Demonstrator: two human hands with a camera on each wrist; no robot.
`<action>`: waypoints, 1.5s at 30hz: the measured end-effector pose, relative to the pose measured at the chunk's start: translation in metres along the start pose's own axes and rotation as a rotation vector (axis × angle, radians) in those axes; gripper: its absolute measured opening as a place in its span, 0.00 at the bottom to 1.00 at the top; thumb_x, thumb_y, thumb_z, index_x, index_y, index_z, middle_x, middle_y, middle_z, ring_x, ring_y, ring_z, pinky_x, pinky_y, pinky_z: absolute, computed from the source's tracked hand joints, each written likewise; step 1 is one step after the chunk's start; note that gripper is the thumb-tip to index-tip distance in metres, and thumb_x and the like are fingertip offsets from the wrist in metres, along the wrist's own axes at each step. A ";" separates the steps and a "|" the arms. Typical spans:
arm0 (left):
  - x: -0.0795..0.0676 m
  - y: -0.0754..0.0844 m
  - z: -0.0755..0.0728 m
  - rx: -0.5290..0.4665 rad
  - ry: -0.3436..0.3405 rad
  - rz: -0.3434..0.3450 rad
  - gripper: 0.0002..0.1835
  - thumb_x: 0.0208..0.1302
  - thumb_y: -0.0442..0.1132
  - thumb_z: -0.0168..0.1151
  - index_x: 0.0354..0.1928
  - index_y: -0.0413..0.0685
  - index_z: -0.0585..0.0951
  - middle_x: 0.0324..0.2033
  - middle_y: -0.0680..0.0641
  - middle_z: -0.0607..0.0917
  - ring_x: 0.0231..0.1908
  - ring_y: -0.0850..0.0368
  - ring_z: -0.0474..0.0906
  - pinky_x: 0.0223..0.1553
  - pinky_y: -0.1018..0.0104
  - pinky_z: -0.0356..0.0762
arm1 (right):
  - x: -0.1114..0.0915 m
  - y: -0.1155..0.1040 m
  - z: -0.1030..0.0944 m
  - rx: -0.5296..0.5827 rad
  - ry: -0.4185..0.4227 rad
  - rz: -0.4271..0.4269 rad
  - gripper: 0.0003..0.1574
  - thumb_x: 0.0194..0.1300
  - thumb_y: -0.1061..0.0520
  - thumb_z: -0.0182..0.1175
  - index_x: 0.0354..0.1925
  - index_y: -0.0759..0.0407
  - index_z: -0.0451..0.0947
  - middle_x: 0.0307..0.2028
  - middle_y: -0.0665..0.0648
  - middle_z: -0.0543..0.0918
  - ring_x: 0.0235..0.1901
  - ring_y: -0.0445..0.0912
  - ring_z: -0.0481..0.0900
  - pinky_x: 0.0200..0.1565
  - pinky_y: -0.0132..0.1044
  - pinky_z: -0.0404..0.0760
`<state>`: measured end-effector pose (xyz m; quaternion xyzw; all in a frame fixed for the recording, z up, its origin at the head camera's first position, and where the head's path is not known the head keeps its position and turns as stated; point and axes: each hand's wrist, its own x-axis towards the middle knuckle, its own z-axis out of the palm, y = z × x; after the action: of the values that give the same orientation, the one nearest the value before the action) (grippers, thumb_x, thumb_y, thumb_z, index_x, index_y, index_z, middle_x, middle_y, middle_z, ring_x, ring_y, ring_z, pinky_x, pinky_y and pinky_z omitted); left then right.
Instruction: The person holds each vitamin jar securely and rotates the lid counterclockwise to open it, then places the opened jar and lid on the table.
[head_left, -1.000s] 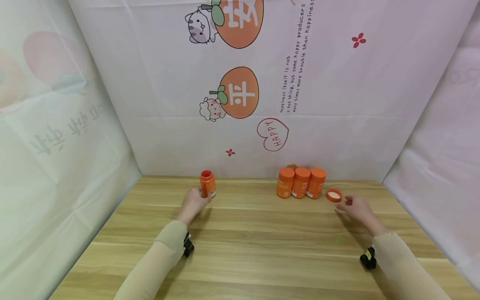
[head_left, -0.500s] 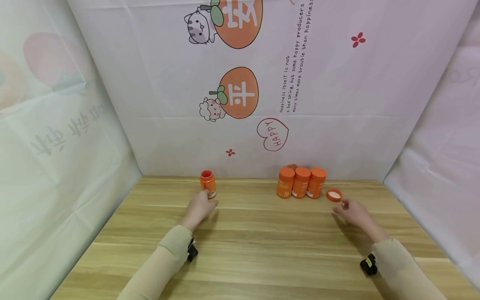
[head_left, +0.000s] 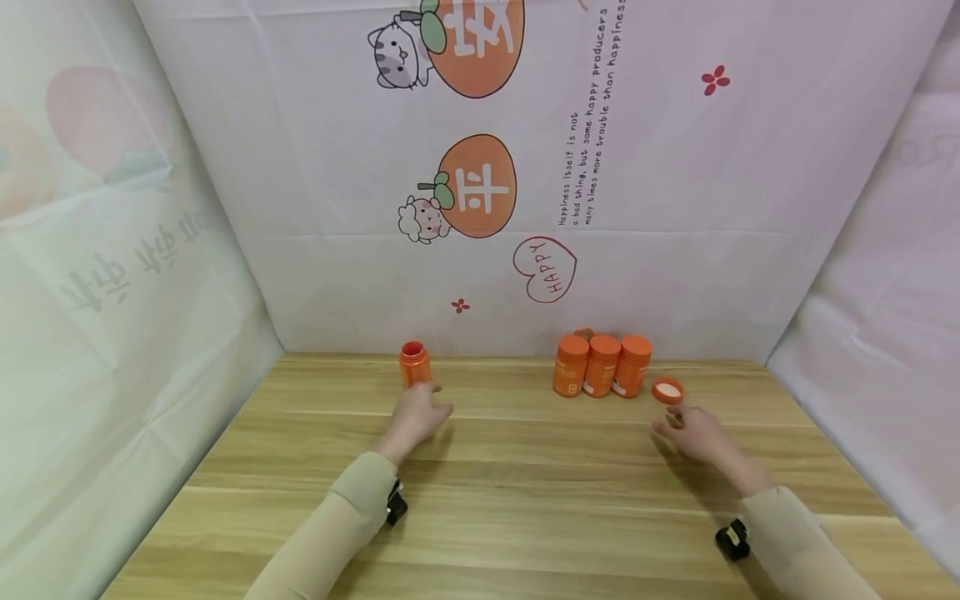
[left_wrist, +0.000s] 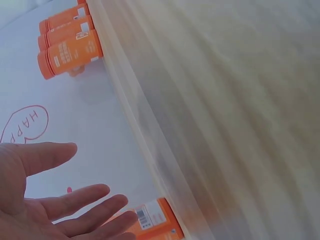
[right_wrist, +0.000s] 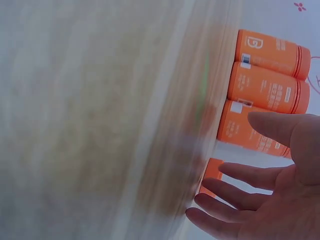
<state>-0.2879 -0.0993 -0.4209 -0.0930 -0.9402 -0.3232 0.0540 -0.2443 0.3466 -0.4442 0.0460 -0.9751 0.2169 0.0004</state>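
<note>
An uncapped orange bottle (head_left: 415, 365) stands at the back left of the table, its red mouth facing up. My left hand (head_left: 417, 414) is in front of it, overlapping its lower part in the head view; the left wrist view shows the fingers (left_wrist: 82, 200) spread and nothing held. At the right, an orange lid (head_left: 667, 390) lies with its pale inside up. Just in front of that lid is my right hand (head_left: 693, 433), with thumb and fingers apart and nothing between them. To the lid's left, three capped orange bottles (head_left: 602, 367) stand side by side.
A wooden table (head_left: 525, 500) meets a white printed backdrop (head_left: 337, 275) right behind the bottles. White sheets (head_left: 885, 400) also close in the left and right sides. A small brownish object (head_left: 584, 333) shows partly behind the three bottles.
My left hand has let go of the uncapped bottle and moved right and toward me. The right hand has drawn slightly left and nearer me, away from the lid. Bottles and lid stay put.
</note>
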 end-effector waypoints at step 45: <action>0.032 0.036 0.051 -0.051 -0.082 0.081 0.26 0.60 0.43 0.62 0.57 0.34 0.74 0.55 0.36 0.78 0.56 0.40 0.73 0.56 0.49 0.71 | 0.006 -0.056 0.020 0.007 0.026 -0.088 0.34 0.68 0.47 0.54 0.59 0.75 0.68 0.55 0.76 0.74 0.57 0.69 0.68 0.56 0.61 0.67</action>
<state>-0.3140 -0.0351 -0.4339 -0.1457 -0.9284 -0.3407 0.0261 -0.2452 0.2865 -0.4388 0.0862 -0.9713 0.2204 0.0225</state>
